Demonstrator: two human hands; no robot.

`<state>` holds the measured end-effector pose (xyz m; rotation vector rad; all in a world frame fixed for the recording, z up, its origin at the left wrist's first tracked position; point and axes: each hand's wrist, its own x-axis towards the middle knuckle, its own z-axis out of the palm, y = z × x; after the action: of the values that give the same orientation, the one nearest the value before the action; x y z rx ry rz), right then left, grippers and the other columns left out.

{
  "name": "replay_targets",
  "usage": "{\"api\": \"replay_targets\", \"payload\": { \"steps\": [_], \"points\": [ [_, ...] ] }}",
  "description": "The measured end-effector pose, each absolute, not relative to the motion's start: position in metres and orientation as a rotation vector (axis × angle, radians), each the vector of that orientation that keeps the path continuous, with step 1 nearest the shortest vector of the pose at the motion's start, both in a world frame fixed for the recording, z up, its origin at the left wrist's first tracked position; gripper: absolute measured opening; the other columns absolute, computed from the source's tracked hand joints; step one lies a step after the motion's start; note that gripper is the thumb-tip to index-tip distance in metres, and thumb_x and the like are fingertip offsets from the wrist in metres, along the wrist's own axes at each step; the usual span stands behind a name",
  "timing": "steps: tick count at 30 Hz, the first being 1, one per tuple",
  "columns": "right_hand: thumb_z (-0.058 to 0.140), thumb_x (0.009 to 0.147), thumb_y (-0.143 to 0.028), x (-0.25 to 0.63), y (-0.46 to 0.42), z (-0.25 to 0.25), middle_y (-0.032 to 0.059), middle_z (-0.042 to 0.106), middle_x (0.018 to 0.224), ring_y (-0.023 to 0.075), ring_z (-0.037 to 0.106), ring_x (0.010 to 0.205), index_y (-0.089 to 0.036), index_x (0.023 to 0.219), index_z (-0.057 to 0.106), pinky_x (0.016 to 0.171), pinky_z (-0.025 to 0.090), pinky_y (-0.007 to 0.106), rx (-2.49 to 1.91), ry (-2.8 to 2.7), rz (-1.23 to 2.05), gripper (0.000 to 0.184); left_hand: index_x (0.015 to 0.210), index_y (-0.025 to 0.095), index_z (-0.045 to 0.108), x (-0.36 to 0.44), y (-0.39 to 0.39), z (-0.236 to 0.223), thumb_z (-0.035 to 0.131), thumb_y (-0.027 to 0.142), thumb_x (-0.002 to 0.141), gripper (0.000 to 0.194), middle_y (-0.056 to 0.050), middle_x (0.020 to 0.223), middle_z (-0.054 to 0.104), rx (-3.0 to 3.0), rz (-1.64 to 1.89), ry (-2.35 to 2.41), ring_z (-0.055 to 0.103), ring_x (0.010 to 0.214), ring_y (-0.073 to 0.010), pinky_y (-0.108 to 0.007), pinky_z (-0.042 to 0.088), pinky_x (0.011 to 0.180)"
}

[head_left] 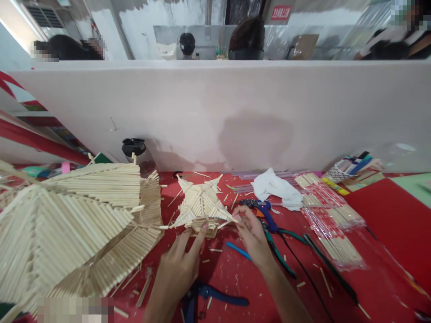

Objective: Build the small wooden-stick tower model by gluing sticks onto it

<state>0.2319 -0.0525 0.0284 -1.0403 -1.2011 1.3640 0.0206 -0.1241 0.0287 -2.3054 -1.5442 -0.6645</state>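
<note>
A small star-shaped roof piece (pixel 201 204) made of glued wooden sticks sits on the red table (pixel 387 215). My left hand (pixel 178 264) reaches to its front edge, with fingers stretched out and touching the sticks. On the piece's right side my right hand (pixel 252 233) pinches a thin stick (pixel 226 222) that juts from the piece. A large stick-built roof model (pixel 74 224) stands to the left.
A blue glue gun (pixel 264 211) and a white cloth (pixel 276 188) lie behind my right hand. Green-handled pliers (pixel 278 251), a blue cutter (pixel 208 296) and packs of sticks (pixel 332 220) lie nearby. A white partition (pixel 235 112) rises at the back, people beyond it.
</note>
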Motion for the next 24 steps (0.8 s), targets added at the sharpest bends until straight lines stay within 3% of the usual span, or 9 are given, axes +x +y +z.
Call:
{"api": "replay_targets", "payload": {
  "steps": [16,24],
  "points": [
    [0.063,0.090,-0.059,0.2322,-0.0522,0.0283,-0.0027,0.047,0.073,0.0148,0.047,0.062,-0.024,0.093,0.054,0.059,0.043,0.026,-1.011,-1.197,1.401,0.035,0.156,0.026,0.033,0.0195,-0.1246,0.0273,0.044,0.006,0.088,0.072,-0.010,0.118,0.066,-2.367,-0.703,-1.595,0.069,0.098,-0.0193,-0.025,0.058,0.078],
    [0.062,0.091,-0.056,0.2324,-0.0530,0.0321,-0.0050,0.041,0.068,0.0120,0.038,0.057,-0.024,0.092,0.053,0.052,0.032,0.023,-1.040,-1.207,1.399,0.034,0.157,0.025,0.031,0.0182,-0.1248,0.0236,0.045,0.006,0.087,0.075,-0.011,0.120,0.066,-2.363,-0.691,-1.592,0.069,0.099,-0.0207,-0.027,0.058,0.080]
  ]
}}
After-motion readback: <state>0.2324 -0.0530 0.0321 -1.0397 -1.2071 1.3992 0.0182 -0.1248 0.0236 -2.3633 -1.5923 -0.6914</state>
